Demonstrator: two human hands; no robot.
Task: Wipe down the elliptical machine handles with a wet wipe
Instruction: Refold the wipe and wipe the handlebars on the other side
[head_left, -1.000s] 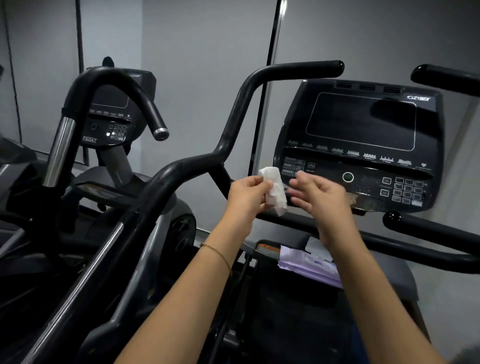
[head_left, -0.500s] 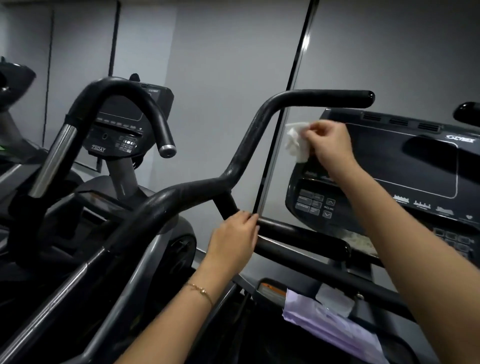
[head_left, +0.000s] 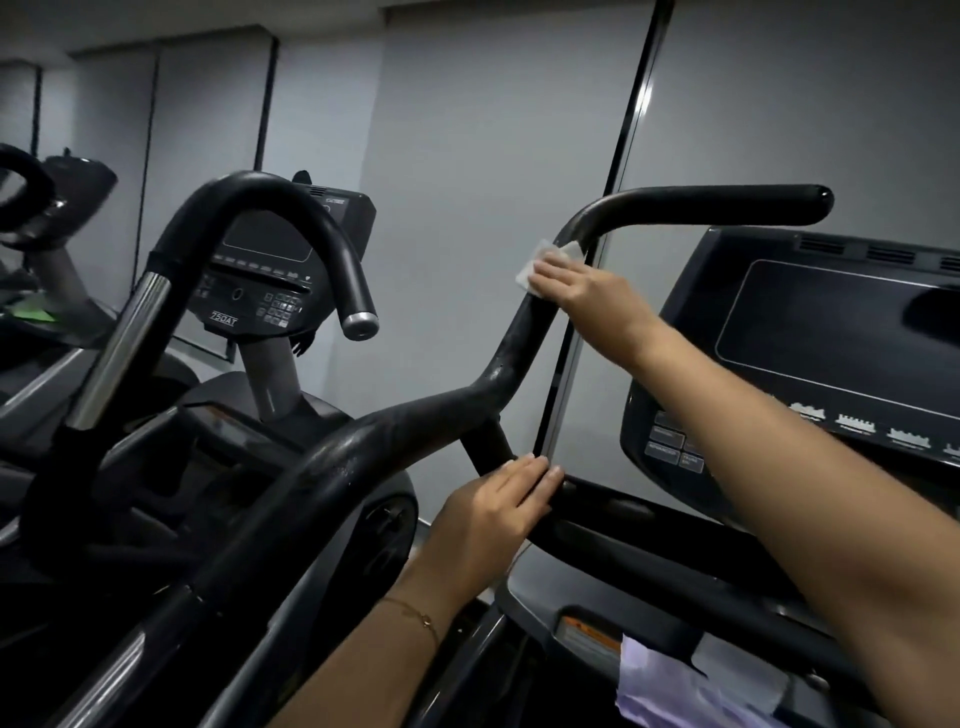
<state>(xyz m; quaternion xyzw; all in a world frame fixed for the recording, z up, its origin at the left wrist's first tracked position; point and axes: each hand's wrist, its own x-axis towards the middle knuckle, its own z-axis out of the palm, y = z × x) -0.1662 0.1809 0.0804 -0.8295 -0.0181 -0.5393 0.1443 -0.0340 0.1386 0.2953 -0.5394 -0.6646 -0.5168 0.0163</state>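
Pressing wet wipe (head_left: 540, 261) onto the elliptical handle (head_left: 514, 343) just below its upper bend with our right hand (head_left: 592, 293), fingers together, curled over the wipe. Our left hand (head_left: 493, 514) rests on the lower crossbar (head_left: 623, 543), fingers straight and pressed together. Console (head_left: 831, 332) sits right of the handle.

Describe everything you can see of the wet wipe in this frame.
The wet wipe is a small white sheet, thin and crumpled. It is pressed against the black handle just below its upper bend, draped partly round the bar. The right hand covers its lower right part; corners stick out above and left of the fingers. Whether it is damp cannot be told.
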